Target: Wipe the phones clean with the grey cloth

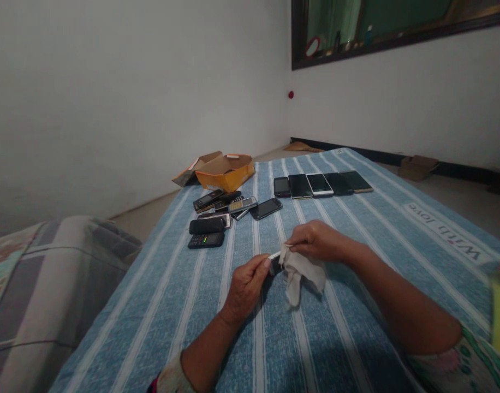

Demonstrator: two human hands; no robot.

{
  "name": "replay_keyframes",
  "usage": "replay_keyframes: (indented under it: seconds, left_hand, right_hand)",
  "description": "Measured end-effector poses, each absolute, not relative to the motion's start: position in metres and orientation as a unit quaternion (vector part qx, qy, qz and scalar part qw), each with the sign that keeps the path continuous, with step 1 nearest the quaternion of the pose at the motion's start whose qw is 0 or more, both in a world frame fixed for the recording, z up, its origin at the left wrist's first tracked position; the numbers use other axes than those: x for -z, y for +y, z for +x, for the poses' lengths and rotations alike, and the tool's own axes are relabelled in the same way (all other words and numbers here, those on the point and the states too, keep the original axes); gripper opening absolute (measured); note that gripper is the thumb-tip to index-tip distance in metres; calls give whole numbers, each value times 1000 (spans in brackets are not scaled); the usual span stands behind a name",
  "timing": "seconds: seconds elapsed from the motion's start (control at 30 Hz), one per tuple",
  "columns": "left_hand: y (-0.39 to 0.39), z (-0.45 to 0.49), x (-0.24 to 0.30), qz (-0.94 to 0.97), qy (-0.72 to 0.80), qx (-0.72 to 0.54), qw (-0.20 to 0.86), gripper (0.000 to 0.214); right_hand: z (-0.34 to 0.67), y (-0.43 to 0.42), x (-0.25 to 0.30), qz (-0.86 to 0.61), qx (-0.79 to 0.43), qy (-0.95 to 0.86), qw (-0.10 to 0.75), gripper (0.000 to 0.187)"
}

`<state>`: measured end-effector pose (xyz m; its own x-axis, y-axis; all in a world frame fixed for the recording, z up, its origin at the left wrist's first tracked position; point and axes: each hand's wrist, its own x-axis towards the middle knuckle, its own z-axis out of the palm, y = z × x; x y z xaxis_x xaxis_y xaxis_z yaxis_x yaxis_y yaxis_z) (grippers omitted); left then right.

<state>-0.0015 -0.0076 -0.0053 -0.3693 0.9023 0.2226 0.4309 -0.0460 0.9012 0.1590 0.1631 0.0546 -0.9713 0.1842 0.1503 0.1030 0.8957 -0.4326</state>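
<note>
My left hand (246, 286) is closed round a small phone (275, 260), held edge-on just above the blue striped cloth (356, 218). My right hand (317, 240) pinches a crumpled white cloth (301, 273) against the phone's end; the cloth hangs down below the hand. Most of the phone is hidden by fingers and cloth. Both hands meet at the middle of the covered surface.
A row of several smartphones (321, 184) lies at the far side. A cluster of older keypad phones (221, 213) lies to the left of it, by an open orange cardboard box (225, 170). A grey cushion (49, 284) sits at the left edge.
</note>
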Motion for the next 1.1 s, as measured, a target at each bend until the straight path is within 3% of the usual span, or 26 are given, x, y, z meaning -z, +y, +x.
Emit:
replay_keyframes:
  seconds: [0.17, 0.63, 1.1]
  left_hand:
    - [-7, -1, 3, 509, 652, -514, 229, 34]
    - [-7, 0, 1, 506, 635, -526, 253, 31]
    - [-5, 0, 1, 488, 645, -535, 244, 31]
  right_hand:
    - [173, 182, -60, -101, -268, -954, 87, 20]
    - [138, 132, -37, -60, -140, -976, 155, 19]
    - [174, 183, -56, -105, -260, -956, 91, 22]
